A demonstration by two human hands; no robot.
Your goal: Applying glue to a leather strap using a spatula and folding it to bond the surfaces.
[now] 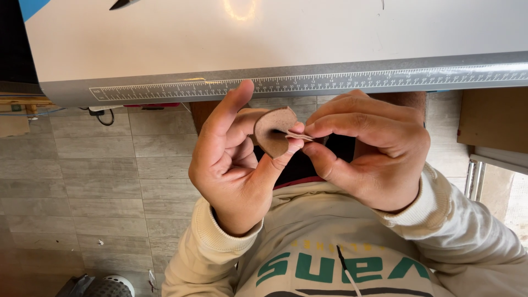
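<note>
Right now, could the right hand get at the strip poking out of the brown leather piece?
Probably yes. The right hand already pinches the thin strip between thumb and forefinger where it leaves the round brown leather piece, which the left hand holds up. Nothing lies between them.

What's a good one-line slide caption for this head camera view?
Left hand holds a small rounded brown leather piece while right hand pinches a thin strip at its middle, below a ruler-edged table.

There is one view only, from a camera on the person's head. It looks steeply down and is close to the two hands, over the table edge (286,82), with the floor (93,181) far below.
</note>
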